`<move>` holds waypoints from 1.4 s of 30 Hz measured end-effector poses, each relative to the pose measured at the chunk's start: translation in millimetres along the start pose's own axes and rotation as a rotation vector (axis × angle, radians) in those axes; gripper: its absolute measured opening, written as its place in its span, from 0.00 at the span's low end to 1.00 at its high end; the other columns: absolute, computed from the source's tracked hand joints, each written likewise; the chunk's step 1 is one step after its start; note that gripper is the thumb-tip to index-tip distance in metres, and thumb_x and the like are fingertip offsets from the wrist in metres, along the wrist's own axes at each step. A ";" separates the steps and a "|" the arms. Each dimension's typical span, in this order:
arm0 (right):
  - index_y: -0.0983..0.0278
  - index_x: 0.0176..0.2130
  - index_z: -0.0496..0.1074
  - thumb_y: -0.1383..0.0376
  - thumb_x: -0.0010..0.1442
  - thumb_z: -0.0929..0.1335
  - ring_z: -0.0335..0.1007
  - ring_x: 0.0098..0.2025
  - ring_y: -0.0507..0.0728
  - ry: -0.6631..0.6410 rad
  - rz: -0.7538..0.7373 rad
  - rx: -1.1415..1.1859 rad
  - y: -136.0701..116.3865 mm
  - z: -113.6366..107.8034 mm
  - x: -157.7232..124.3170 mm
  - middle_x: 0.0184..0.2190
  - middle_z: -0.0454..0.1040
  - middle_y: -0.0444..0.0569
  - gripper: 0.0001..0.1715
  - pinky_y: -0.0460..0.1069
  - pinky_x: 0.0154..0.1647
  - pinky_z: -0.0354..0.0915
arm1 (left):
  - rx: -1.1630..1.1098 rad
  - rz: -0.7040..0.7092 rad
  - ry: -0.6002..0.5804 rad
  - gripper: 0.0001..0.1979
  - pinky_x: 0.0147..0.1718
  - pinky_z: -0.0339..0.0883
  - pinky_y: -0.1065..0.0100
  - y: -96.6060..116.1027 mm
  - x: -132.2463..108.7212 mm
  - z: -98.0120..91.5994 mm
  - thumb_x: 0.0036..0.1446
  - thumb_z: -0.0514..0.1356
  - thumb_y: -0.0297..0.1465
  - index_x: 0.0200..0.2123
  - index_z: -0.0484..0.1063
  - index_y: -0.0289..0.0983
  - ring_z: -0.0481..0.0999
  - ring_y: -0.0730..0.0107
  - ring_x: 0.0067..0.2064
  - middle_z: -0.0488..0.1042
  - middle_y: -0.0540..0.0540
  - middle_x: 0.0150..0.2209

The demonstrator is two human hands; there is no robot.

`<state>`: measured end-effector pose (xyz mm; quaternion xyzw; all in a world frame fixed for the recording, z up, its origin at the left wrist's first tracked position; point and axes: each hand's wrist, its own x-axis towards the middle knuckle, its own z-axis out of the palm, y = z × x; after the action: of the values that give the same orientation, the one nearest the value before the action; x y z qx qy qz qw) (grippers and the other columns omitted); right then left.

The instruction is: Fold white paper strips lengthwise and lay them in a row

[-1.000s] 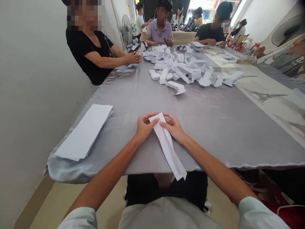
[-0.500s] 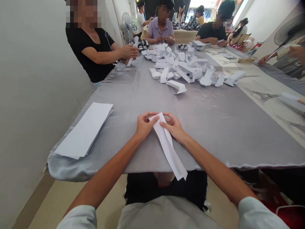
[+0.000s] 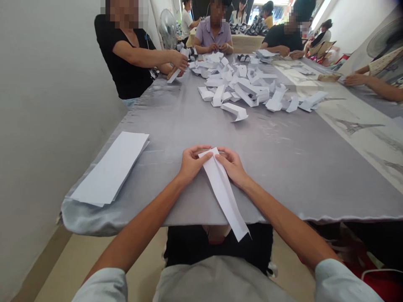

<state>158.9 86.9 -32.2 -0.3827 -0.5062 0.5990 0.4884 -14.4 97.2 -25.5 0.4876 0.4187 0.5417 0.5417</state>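
Note:
A long white paper strip (image 3: 224,193) runs from my hands back over the near table edge, its lower end hanging past the edge. My left hand (image 3: 191,162) pinches the strip's far end from the left, thumb on top. My right hand (image 3: 232,166) pinches the same end from the right, fingers curled over it. Both hands rest on the grey tablecloth (image 3: 283,159).
A stack of flat white sheets (image 3: 111,167) lies at my left near the table corner. A heap of folded paper pieces (image 3: 242,86) fills the middle far part of the table. Several people sit around the far end and right side; a fan (image 3: 168,28) stands behind.
My hands and the strip have barely moved; the strip's hanging end has swung slightly right. The person at far left has reached further over the table with a paper piece.

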 end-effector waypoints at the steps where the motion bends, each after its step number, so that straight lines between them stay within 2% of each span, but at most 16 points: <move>1: 0.59 0.49 0.77 0.48 0.60 0.75 0.71 0.30 0.56 0.006 0.001 -0.004 0.1 -0.6 0.1 0.29 0.76 0.44 0.24 0.50 0.30 0.66 | 0.001 0.000 -0.004 0.23 0.32 0.75 0.66 0.1 0.1 -0.2 0.49 0.77 0.41 0.45 0.83 0.35 0.81 0.65 0.32 0.85 0.42 0.37; 8: 0.58 0.50 0.78 0.49 0.62 0.73 0.69 0.28 0.55 0.039 0.012 -0.053 -0.4 -1.7 0.2 0.28 0.75 0.44 0.22 0.50 0.28 0.64 | -0.027 -0.025 -0.019 0.17 0.32 0.73 0.67 0.7 0.7 -1.0 0.51 0.74 0.36 0.44 0.84 0.36 0.80 0.67 0.32 0.84 0.44 0.36; 18: 0.60 0.50 0.77 0.52 0.61 0.74 0.70 0.28 0.54 0.052 0.001 -0.060 -4.3 1.1 -2.5 0.30 0.77 0.44 0.22 0.49 0.28 0.65 | -0.030 -0.009 -0.046 0.16 0.32 0.74 0.67 -2.6 -0.5 -2.0 0.55 0.73 0.36 0.45 0.85 0.35 0.80 0.66 0.32 0.85 0.41 0.37; 26: 0.60 0.50 0.77 0.52 0.62 0.74 0.70 0.28 0.54 0.060 -0.011 -0.072 -6.6 1.5 -3.5 0.29 0.75 0.43 0.21 0.49 0.28 0.65 | 0.004 0.014 -0.045 0.16 0.29 0.72 0.67 0.7 -2.0 0.4 0.54 0.73 0.37 0.44 0.85 0.35 0.78 0.68 0.30 0.84 0.43 0.34; 36: 0.59 0.49 0.78 0.51 0.61 0.73 0.70 0.29 0.55 0.079 -0.018 -0.096 -6.3 2.1 -3.8 0.30 0.76 0.45 0.21 0.50 0.28 0.65 | 0.032 0.070 -0.045 0.13 0.33 0.73 0.67 -0.3 -1.3 1.0 0.55 0.73 0.38 0.42 0.86 0.38 0.79 0.67 0.34 0.84 0.43 0.38; 42: 0.59 0.50 0.77 0.51 0.61 0.74 0.70 0.28 0.54 0.090 -0.007 -0.091 -5.1 2.0 -3.6 0.30 0.76 0.44 0.22 0.49 0.27 0.65 | 0.018 0.048 -0.041 0.16 0.36 0.73 0.67 -2.7 -1.2 0.3 0.56 0.73 0.38 0.47 0.86 0.38 0.80 0.65 0.37 0.85 0.42 0.42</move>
<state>158.8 83.0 -26.9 -0.4293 -0.5119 0.5559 0.4947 -13.7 96.1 -28.2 0.5132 0.4005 0.5407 0.5328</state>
